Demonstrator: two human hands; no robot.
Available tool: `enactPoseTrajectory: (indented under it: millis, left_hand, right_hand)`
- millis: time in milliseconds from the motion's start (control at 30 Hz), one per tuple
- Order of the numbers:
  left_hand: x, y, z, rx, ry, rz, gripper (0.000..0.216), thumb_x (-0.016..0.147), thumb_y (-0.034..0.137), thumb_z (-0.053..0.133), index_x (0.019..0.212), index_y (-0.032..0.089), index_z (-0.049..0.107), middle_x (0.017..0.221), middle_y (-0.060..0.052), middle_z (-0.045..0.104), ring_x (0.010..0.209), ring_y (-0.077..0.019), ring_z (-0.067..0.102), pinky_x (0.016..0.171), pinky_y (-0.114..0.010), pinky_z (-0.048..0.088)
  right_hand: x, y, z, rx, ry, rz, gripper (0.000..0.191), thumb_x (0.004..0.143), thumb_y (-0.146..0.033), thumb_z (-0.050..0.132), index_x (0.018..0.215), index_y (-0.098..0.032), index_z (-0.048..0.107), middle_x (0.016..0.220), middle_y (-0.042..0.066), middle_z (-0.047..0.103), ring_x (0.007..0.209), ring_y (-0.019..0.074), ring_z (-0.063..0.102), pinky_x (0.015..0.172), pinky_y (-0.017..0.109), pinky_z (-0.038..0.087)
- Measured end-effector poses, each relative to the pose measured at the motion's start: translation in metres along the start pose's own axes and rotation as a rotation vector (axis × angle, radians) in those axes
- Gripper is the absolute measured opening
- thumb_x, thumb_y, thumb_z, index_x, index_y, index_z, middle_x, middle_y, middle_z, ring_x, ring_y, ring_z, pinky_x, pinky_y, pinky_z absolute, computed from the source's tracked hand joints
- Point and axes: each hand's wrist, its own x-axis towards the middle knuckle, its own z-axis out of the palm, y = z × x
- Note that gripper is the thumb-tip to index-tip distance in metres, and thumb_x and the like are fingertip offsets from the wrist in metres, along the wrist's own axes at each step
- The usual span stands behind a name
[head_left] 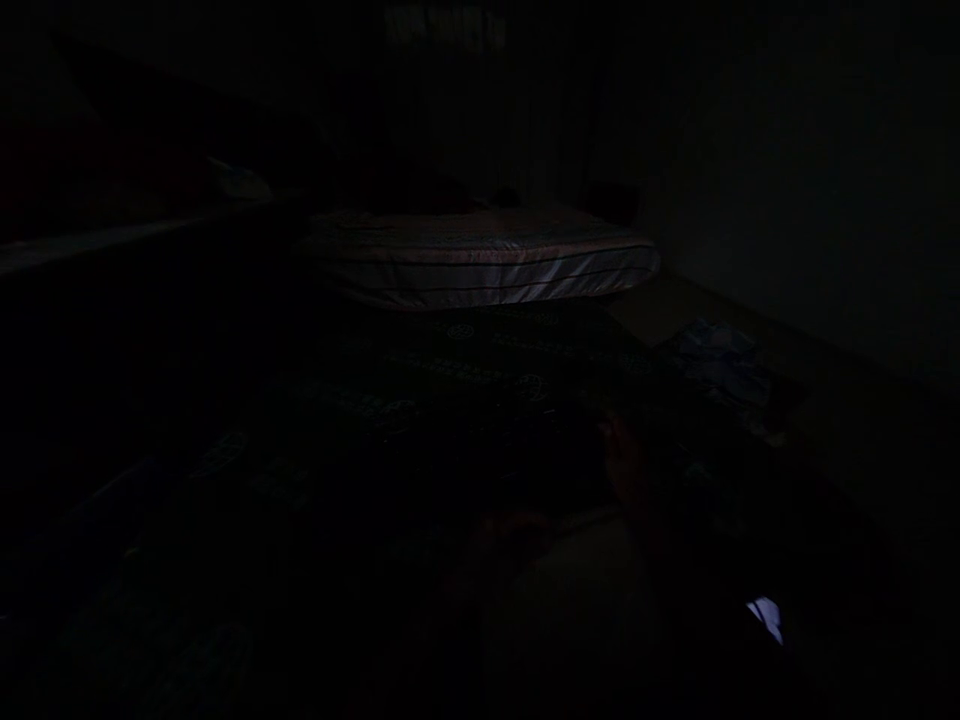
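Observation:
The room is very dark, and only faint shapes show. My right hand (624, 462) appears as a dim reddish patch right of centre. Lower and to its left, another dim patch looks like my left hand (514, 528). Fingers on both are lost in the dark. Beside the hands lies a nearly black shape (555, 445), perhaps cloth; whether either hand grips it I cannot tell. Under it spreads a dark green sheet (457, 372) printed with pale lettering and round marks.
A mattress (480, 275) with a striped cover lies beyond the sheet. Crumpled bluish cloth (720, 360) rests on the floor at right, near the wall. A pale ledge (97, 243) runs along the left with a light bundle (241, 182) on it. A small bright patch (766, 617) shows lower right.

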Motion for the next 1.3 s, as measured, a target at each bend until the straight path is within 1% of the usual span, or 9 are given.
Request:
enactPoseTrajectory:
  millis: [233, 367, 500, 700, 833, 933, 1100, 1300]
  left_hand:
    - [-0.001, 0.006, -0.001, 0.034, 0.014, 0.011, 0.028, 0.09, 0.035, 0.051, 0.109, 0.015, 0.057, 0.11, -0.008, 0.059, 0.094, -0.0173, 0.059, 0.082, -0.037, 0.051]
    - [-0.001, 0.006, -0.003, 0.048, 0.019, 0.007, 0.028, 0.09, 0.036, 0.051, 0.108, 0.015, 0.058, 0.109, -0.007, 0.059, 0.094, -0.0173, 0.059, 0.083, -0.037, 0.051]
    - [-0.001, 0.003, -0.001, 0.055, 0.03, 0.003, 0.028, 0.09, 0.036, 0.05, 0.108, 0.015, 0.058, 0.109, -0.007, 0.059, 0.094, -0.0176, 0.059, 0.082, -0.036, 0.051]
    - [0.002, -0.003, 0.002, 0.063, 0.055, 0.008, 0.03, 0.089, 0.036, 0.052, 0.109, 0.014, 0.057, 0.11, -0.007, 0.058, 0.094, -0.0185, 0.059, 0.081, -0.037, 0.051]
    - [0.001, -0.004, 0.003, 0.07, 0.062, 0.013, 0.029, 0.089, 0.036, 0.052, 0.109, 0.014, 0.057, 0.109, -0.007, 0.059, 0.093, -0.0179, 0.059, 0.081, -0.037, 0.051]
    - [0.001, -0.003, 0.003, 0.075, 0.077, 0.02, 0.029, 0.089, 0.036, 0.052, 0.108, 0.014, 0.058, 0.108, -0.007, 0.059, 0.093, -0.0179, 0.059, 0.081, -0.036, 0.052]
    - [0.001, -0.003, 0.004, 0.095, 0.093, 0.037, 0.029, 0.089, 0.035, 0.052, 0.109, 0.014, 0.057, 0.109, -0.007, 0.059, 0.093, -0.0176, 0.059, 0.08, -0.036, 0.052]
    - [0.001, -0.004, 0.005, 0.14, 0.097, 0.064, 0.029, 0.09, 0.035, 0.051, 0.11, 0.015, 0.057, 0.11, -0.007, 0.058, 0.093, -0.0173, 0.059, 0.081, -0.036, 0.052]
  right_hand:
    - [0.0, -0.003, -0.002, 0.131, -0.013, 0.083, 0.056, 0.088, -0.052, 0.029, 0.119, -0.015, 0.058, 0.105, 0.013, 0.068, 0.097, 0.0236, 0.063, 0.086, 0.042, 0.048]
    - [0.001, -0.003, -0.002, 0.164, -0.026, 0.11, 0.054, 0.087, -0.05, 0.031, 0.118, -0.016, 0.058, 0.105, 0.013, 0.068, 0.097, 0.0239, 0.063, 0.087, 0.043, 0.048]
    - [0.001, -0.004, -0.004, 0.177, -0.045, 0.132, 0.056, 0.085, -0.05, 0.033, 0.119, -0.013, 0.058, 0.109, 0.015, 0.067, 0.1, 0.025, 0.062, 0.089, 0.044, 0.046]
    - [0.002, -0.004, -0.001, 0.18, -0.037, 0.149, 0.054, 0.083, -0.049, 0.035, 0.116, -0.013, 0.06, 0.116, 0.015, 0.063, 0.108, 0.0262, 0.058, 0.096, 0.045, 0.042]
    - [0.002, -0.002, 0.0, 0.194, -0.035, 0.144, 0.049, 0.084, -0.046, 0.036, 0.115, -0.017, 0.061, 0.112, 0.012, 0.066, 0.104, 0.0245, 0.06, 0.094, 0.043, 0.044]
    - [0.001, -0.001, -0.001, 0.205, -0.035, 0.133, 0.046, 0.084, -0.045, 0.038, 0.114, -0.019, 0.061, 0.112, 0.01, 0.066, 0.105, 0.0241, 0.059, 0.094, 0.043, 0.044]
    - [0.001, -0.002, -0.002, 0.214, -0.041, 0.131, 0.047, 0.084, -0.045, 0.036, 0.116, -0.018, 0.06, 0.105, 0.01, 0.069, 0.099, 0.0237, 0.062, 0.091, 0.043, 0.046]
    - [0.001, -0.003, -0.001, 0.214, -0.041, 0.142, 0.051, 0.083, -0.047, 0.036, 0.116, -0.017, 0.06, 0.106, 0.012, 0.068, 0.099, 0.0247, 0.062, 0.09, 0.043, 0.046]
